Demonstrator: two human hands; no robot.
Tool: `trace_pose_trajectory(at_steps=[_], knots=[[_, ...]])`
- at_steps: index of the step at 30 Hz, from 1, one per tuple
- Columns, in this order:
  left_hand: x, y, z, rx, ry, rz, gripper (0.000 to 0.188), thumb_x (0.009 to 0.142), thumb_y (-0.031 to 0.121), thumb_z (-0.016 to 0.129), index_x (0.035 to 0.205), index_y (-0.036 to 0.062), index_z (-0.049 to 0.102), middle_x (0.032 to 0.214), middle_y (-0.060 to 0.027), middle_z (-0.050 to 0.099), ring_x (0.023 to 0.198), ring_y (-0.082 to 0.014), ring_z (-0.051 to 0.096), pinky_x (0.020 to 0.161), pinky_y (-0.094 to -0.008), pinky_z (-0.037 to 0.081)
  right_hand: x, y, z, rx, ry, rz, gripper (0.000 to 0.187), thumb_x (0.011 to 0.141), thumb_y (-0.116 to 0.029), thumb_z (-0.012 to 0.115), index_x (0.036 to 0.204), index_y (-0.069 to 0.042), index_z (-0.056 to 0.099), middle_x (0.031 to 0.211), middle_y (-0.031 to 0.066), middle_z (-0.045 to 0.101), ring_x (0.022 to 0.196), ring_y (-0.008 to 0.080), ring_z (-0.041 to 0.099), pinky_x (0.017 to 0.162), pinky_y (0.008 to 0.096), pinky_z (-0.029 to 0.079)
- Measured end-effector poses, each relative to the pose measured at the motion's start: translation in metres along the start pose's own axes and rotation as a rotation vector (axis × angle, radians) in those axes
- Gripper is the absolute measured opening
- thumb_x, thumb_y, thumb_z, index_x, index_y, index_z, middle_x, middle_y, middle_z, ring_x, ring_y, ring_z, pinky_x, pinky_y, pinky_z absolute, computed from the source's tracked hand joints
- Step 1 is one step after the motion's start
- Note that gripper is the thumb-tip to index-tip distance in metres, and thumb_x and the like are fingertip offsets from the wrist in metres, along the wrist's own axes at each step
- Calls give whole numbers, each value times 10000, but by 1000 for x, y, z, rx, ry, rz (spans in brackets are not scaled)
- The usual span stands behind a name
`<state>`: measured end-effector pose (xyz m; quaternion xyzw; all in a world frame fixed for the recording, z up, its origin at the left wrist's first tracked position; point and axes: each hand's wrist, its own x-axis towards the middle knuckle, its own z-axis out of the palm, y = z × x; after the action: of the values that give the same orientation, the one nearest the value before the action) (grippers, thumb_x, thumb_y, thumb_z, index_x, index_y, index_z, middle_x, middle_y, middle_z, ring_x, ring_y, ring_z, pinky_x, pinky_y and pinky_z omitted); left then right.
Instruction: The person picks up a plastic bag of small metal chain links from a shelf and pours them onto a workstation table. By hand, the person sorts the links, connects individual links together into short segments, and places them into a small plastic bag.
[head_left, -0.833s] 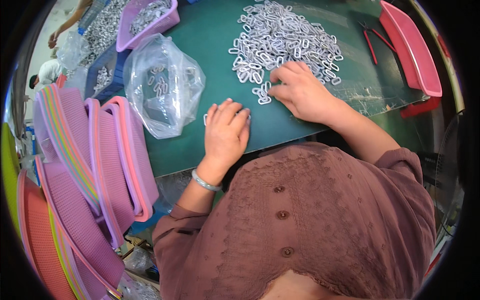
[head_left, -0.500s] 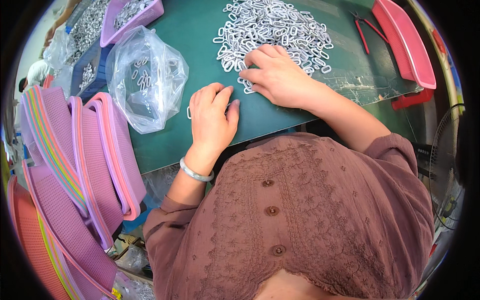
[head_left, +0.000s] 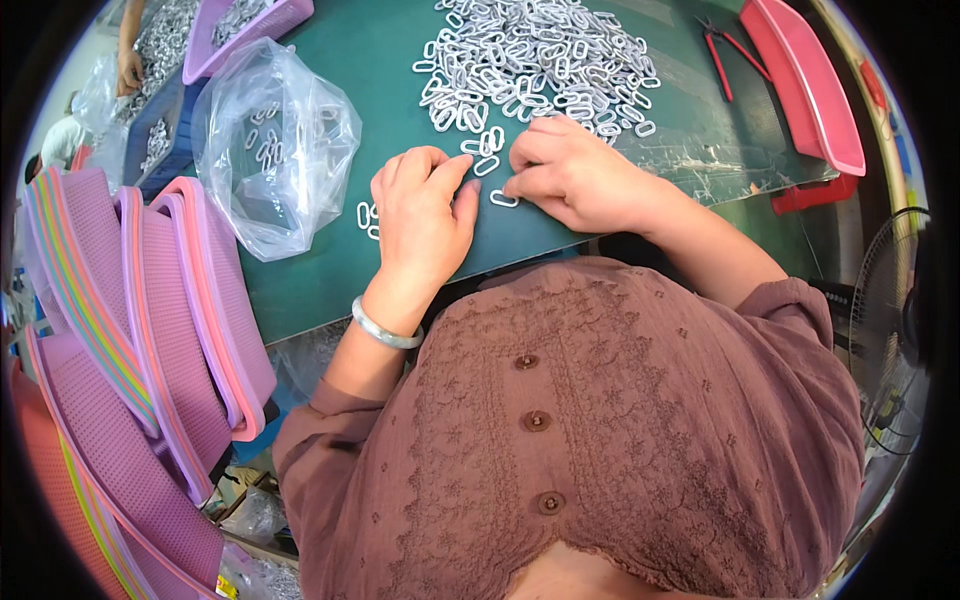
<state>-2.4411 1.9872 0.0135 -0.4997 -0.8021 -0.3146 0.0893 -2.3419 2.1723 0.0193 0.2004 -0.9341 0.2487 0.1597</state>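
Observation:
A heap of silver oval metal links [head_left: 540, 60] covers the far middle of the green table. My right hand [head_left: 585, 175] is curled in front of it, its fingertips closed on one oval link [head_left: 504, 199] lying on the tabletop. Several loose links [head_left: 486, 165] lie between the heap and my hands. My left hand [head_left: 425, 210] rests on the table with bent fingers, thumb and index finger apart. Its index fingertip is close to the loose links. Other links [head_left: 364, 214] lie by its outer side; what is under the palm is hidden.
A clear plastic bag [head_left: 280, 150] with some links inside stands left of my hands. Stacked purple and pink baskets [head_left: 180, 320] fill the left side. Red-handled pliers [head_left: 722, 65] and a pink tray [head_left: 805, 85] are at the right. Another person's hand [head_left: 130, 72] shows far left.
My right hand has drawn back from the heap toward me, with a link at its fingertips. More loose links now lie in front of the heap and beside my left hand.

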Motion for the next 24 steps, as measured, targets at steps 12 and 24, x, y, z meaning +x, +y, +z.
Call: trace_pose_trajectory(at_steps=[12, 24], knots=[[-5, -2, -4, 15, -44, 28, 164, 700, 58, 686, 858, 98, 701, 804, -27, 558, 794, -222, 529, 738, -352, 387, 17, 17, 5, -357, 105, 130, 122, 739, -141, 620, 846, -101, 664, 863, 47, 534, 892, 225, 501, 771, 358, 384], [17, -10, -1, 51, -124, 42, 255, 708, 63, 673, 958, 109, 681, 854, -61, 548, 859, -252, 530, 777, -373, 395, 18, 13, -12, -231, -70, 148, 153, 697, -133, 693, 822, -75, 628, 934, 48, 532, 934, 225, 497, 828, 357, 361]])
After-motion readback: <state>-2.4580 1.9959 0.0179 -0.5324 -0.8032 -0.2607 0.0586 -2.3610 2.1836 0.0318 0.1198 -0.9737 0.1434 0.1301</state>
